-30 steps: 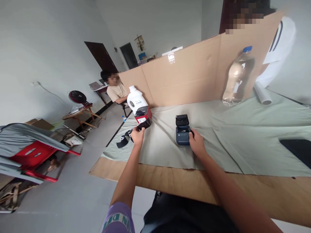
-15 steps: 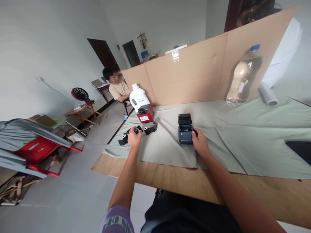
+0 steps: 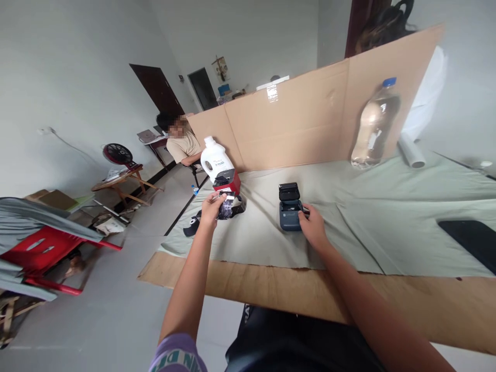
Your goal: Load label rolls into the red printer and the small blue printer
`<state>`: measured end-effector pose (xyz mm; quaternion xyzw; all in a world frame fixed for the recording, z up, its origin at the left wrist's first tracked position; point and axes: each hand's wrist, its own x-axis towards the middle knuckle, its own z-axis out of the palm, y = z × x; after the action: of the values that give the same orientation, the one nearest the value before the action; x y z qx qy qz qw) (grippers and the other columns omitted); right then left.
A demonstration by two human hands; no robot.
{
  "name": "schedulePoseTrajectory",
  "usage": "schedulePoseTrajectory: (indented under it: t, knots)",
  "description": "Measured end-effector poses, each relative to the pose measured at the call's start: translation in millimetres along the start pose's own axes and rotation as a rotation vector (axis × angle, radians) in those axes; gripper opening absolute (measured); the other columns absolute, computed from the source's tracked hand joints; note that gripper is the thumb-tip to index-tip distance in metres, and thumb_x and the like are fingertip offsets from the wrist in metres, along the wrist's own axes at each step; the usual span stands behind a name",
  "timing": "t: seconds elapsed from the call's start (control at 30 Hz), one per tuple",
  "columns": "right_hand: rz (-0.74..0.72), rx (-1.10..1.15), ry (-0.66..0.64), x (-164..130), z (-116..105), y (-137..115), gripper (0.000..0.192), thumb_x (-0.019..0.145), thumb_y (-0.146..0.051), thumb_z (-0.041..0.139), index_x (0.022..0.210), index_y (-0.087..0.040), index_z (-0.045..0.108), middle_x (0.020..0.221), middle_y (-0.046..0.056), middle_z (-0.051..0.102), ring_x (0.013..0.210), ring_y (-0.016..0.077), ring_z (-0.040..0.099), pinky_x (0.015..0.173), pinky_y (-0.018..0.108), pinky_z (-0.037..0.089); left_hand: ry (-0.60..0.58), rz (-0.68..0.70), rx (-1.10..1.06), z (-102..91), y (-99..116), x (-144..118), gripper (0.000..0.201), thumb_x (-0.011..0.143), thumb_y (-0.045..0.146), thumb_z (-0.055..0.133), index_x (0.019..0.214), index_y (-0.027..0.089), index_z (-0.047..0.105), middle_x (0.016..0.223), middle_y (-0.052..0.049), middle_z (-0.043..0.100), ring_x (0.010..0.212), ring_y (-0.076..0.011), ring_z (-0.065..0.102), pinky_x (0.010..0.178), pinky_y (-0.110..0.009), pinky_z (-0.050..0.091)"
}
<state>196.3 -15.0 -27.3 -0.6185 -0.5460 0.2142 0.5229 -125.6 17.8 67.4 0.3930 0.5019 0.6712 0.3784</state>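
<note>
Between the fingers of my left hand [image 3: 210, 207] is a dark, shiny roll [image 3: 226, 206] with a white strip at its top, raised just over the cloth. Beyond it lies a black roll with a loose tail [image 3: 241, 205], partly covered. Left of that hand another black roll [image 3: 190, 228] lies on the cloth, half hidden by the wrist. My right hand [image 3: 313, 225] grips the right side of a small dark blue label printer [image 3: 289, 221]. The printer stands on the cloth, its black lid [image 3: 289, 191] tilted up and the bay inside exposed.
Behind the rolls stand a red and black box [image 3: 229, 182] and a white jug [image 3: 215, 159]. A cardboard panel [image 3: 287, 124] closes off the back. At right are a large clear bottle [image 3: 375, 126], a white tube [image 3: 411, 151] and a black phone-like slab [image 3: 470, 240]. A person [image 3: 184, 147] sits behind.
My left hand has lifted the dark roll off the cloth and turned it into clearer view. My right hand stays on the printer. The whole view has shifted slightly.
</note>
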Motion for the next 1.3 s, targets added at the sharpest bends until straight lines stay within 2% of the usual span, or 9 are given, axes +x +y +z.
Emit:
schedulePoseTrajectory:
  t: [0.1,0.2,0.3,0.43,0.6,0.8,0.9,1.07,1.3]
  knots:
    - [-0.138,0.084,-0.021,0.8,-9.7,-24.7,0.037,0.088,-0.033,0.050,0.114,-0.016,0.069,0.117,0.014,0.070,0.106,0.0274,0.064,0.095,0.042,0.050,-0.162,-0.029,-0.063,41.0,-13.3,-34.1,0.057,0.054,0.042,0.092,0.099,0.016,0.070,0.077,-0.002,0.074,0.065,-0.0135,0.068,0.064,-0.025,0.052]
    - [-0.211,0.159,-0.244,13.8,-19.7,-51.6,0.030,0.088,-0.035,0.054,0.108,-0.021,0.072,0.106,0.008,0.074,0.094,0.0223,0.067,0.084,0.034,0.052,-0.273,-0.044,-0.101,84.3,-37.8,-62.7,0.057,0.058,0.046,0.090,0.102,0.017,0.069,0.077,-0.001,0.074,0.064,-0.0132,0.067,0.064,-0.024,0.051]
    - [-0.220,0.118,-0.471,39.0,-26.6,-69.7,0.027,0.087,-0.033,0.058,0.106,-0.020,0.073,0.099,0.006,0.075,0.086,0.0199,0.067,0.080,0.032,0.051,-0.289,0.038,-0.082,113.7,-59.1,-80.7,0.051,0.068,0.047,0.084,0.105,0.018,0.067,0.083,-0.003,0.074,0.070,-0.0146,0.068,0.068,-0.026,0.053]
    - [-0.143,0.010,-0.597,68.5,-34.0,-84.1,0.026,0.087,-0.032,0.060,0.102,-0.016,0.072,0.096,0.007,0.074,0.079,0.0184,0.066,0.074,0.030,0.050,-0.252,0.383,0.238,121.2,-69.4,-92.0,0.038,0.084,0.037,0.073,0.117,0.021,0.066,0.105,-0.007,0.075,0.086,-0.0188,0.070,0.080,-0.032,0.057]
    - [-0.143,0.072,-0.948,70.6,-33.4,-94.0,0.021,0.083,-0.035,0.068,0.093,-0.017,0.071,0.078,0.002,0.071,0.069,0.0153,0.062,0.063,0.025,0.047,-0.340,0.676,0.491,119.6,-75.5,-99.9,0.046,0.093,0.022,0.059,0.138,0.024,0.054,0.131,-0.009,0.068,0.116,-0.0222,0.066,0.100,-0.038,0.054]
    - [-0.066,0.195,-0.938,77.8,-25.4,-72.0,0.016,0.072,-0.015,0.070,0.088,-0.016,0.066,0.078,0.002,0.072,0.063,0.0141,0.062,0.058,0.024,0.048,-0.410,0.736,0.612,122.4,-81.0,-110.5,0.059,0.090,0.027,0.063,0.146,0.023,0.046,0.135,-0.010,0.065,0.120,-0.0249,0.061,0.104,-0.041,0.051]
    - [-0.049,0.123,-0.837,89.9,-27.0,-53.6,0.018,0.071,-0.011,0.067,0.088,-0.017,0.068,0.080,0.004,0.074,0.063,0.0168,0.064,0.063,0.028,0.052,-0.476,0.758,0.722,117.0,-78.6,-114.3,0.057,0.086,0.037,0.068,0.140,0.025,0.054,0.135,-0.009,0.065,0.122,-0.0275,0.057,0.106,-0.044,0.048]
    - [-0.245,-0.148,-0.574,98.7,-23.1,-33.6,0.028,0.071,-0.006,0.063,0.091,-0.021,0.075,0.101,0.005,0.077,0.096,0.0234,0.070,0.091,0.034,0.052,-0.626,0.746,0.890,109.2,-78.5,-113.7,0.047,0.085,0.044,0.069,0.128,0.026,0.064,0.131,-0.007,0.067,0.124,-0.0283,0.054,0.106,-0.046,0.041]
    - [-0.269,-0.298,-0.511,94.1,-9.3,-23.4,0.031,0.081,-0.005,0.058,0.101,-0.020,0.076,0.110,0.008,0.076,0.105,0.0224,0.069,0.097,0.034,0.051,-0.678,0.752,0.962,106.1,-78.5,-111.0,0.047,0.087,0.040,0.068,0.132,0.028,0.063,0.137,-0.005,0.064,0.127,-0.0270,0.050,0.107,-0.045,0.039]
